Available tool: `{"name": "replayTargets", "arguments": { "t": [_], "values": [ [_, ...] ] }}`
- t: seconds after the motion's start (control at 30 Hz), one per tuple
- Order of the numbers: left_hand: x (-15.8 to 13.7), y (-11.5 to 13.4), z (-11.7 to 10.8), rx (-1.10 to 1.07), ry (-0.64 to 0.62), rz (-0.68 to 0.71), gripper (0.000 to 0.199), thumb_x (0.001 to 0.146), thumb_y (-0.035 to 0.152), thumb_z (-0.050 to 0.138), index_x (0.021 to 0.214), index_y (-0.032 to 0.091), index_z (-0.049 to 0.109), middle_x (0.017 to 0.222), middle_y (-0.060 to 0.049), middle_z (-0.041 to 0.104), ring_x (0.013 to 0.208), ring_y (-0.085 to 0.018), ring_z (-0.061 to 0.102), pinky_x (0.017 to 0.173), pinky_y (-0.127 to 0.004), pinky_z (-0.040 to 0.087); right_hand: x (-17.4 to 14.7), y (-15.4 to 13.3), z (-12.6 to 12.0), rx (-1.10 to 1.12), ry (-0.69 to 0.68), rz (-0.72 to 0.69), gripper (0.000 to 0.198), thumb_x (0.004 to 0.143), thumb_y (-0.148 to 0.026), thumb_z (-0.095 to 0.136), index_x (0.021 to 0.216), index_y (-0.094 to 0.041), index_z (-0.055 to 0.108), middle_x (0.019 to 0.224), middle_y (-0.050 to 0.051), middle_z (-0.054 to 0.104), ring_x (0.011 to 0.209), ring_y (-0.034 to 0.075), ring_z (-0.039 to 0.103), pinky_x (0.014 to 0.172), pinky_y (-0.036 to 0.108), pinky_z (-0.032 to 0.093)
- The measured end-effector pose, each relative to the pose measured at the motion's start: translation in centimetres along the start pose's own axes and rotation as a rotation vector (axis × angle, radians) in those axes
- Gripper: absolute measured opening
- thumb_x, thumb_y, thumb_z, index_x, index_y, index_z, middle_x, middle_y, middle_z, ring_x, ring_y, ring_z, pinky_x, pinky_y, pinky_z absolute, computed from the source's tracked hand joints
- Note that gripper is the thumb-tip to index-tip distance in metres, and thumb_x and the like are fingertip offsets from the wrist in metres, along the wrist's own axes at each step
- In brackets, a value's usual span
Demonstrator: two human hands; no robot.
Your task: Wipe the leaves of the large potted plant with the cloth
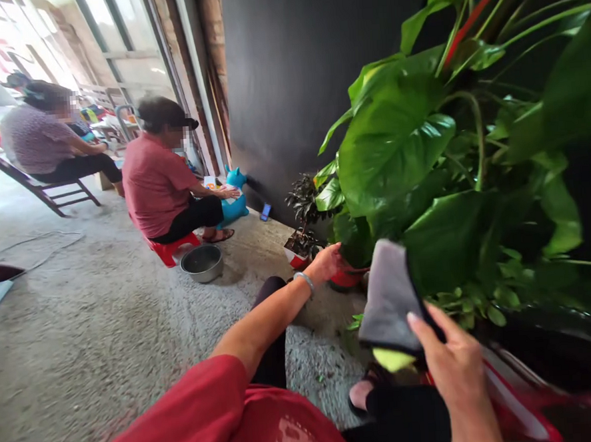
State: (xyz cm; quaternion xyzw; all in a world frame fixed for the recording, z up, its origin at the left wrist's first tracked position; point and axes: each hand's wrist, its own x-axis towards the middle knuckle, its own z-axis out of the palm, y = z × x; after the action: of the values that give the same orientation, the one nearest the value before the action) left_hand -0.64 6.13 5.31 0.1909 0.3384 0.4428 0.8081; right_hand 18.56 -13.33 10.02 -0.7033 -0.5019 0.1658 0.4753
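My right hand (457, 364) grips a grey cloth (387, 295) with a dark border, thumb on top; a yellow-green part shows below its lower edge. The cloth hangs in front of the large glossy leaves of a potted plant (391, 148). My left hand (325, 262), with a bracelet at the wrist, reaches to the plant's lower left side. Its fingers close on the edge of a dark green leaf (354, 239), and the leaf partly hides their tips. Just behind and below that hand is a red pot (345, 279).
A smaller plant stands in a red and white pot (297, 251) by the dark wall (287, 81). A grey basin (202, 263) sits on the concrete floor. Nearby, a seated person (158, 183) touches a blue animal-shaped toy (235, 198). Another person (45, 139) sits on a chair farther left.
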Motion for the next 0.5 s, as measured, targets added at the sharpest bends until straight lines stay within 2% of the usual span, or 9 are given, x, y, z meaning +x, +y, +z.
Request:
{"name": "replayTargets", "arguments": {
  "t": [0.07,0.1,0.17,0.27,0.4,0.5],
  "values": [
    [0.0,-0.8,0.3,0.003,-0.013,0.026,0.022,0.097,0.027,0.050,0.087,0.015,0.065,0.071,-0.005,0.067,0.066,-0.017,0.064,0.079,-0.034,0.054,2.5,-1.9,0.6,0.016,0.117,-0.069,0.064,0.075,-0.060,0.061,0.119,-0.015,0.073,0.122,0.016,0.073,0.119,0.033,0.066,0.108,0.046,0.046],
    [0.0,-1.2,0.4,0.016,-0.020,0.021,0.022,0.097,0.027,0.051,0.088,0.014,0.066,0.071,-0.005,0.066,0.065,-0.017,0.063,0.079,-0.034,0.053,3.4,-2.3,1.4,0.015,0.104,-0.093,0.064,0.078,-0.059,0.057,0.122,-0.015,0.071,0.125,0.016,0.072,0.121,0.032,0.064,0.109,0.046,0.044],
    [0.0,-1.6,0.2,0.064,-0.025,-0.020,0.024,0.097,0.030,0.052,0.088,0.013,0.066,0.071,-0.006,0.066,0.064,-0.017,0.062,0.077,-0.033,0.052,3.8,-1.9,3.5,-0.003,-0.024,-0.089,0.061,0.078,-0.058,0.053,0.118,-0.016,0.072,0.123,0.017,0.073,0.119,0.033,0.064,0.109,0.048,0.044],
    [-0.1,-1.8,-1.0,0.132,-0.003,-0.040,0.025,0.097,0.030,0.051,0.088,0.012,0.066,0.073,-0.007,0.068,0.066,-0.017,0.063,0.076,-0.031,0.051,1.1,1.4,6.2,-0.027,-0.209,0.000,0.048,0.073,-0.057,0.057,0.100,-0.022,0.076,0.109,0.014,0.077,0.113,0.037,0.068,0.104,0.051,0.047],
    [-0.6,-2.5,-3.4,0.159,0.016,-0.041,0.022,0.096,0.024,0.049,0.103,0.014,0.068,0.097,-0.011,0.074,0.080,-0.018,0.068,0.088,-0.035,0.051,-3.6,6.7,6.5,-0.025,-0.240,0.169,0.038,0.067,-0.059,0.060,0.083,-0.029,0.076,0.098,0.012,0.079,0.103,0.039,0.073,0.092,0.048,0.056],
    [-0.9,-3.7,-4.8,0.179,0.100,-0.104,0.026,0.094,0.024,0.051,0.114,0.015,0.066,0.111,-0.012,0.074,0.083,-0.017,0.068,0.091,-0.035,0.051,-5.0,8.9,5.5,-0.020,-0.203,0.267,0.043,0.064,-0.063,0.060,0.082,-0.028,0.077,0.100,0.015,0.079,0.104,0.040,0.073,0.090,0.047,0.058]
  ]
}}
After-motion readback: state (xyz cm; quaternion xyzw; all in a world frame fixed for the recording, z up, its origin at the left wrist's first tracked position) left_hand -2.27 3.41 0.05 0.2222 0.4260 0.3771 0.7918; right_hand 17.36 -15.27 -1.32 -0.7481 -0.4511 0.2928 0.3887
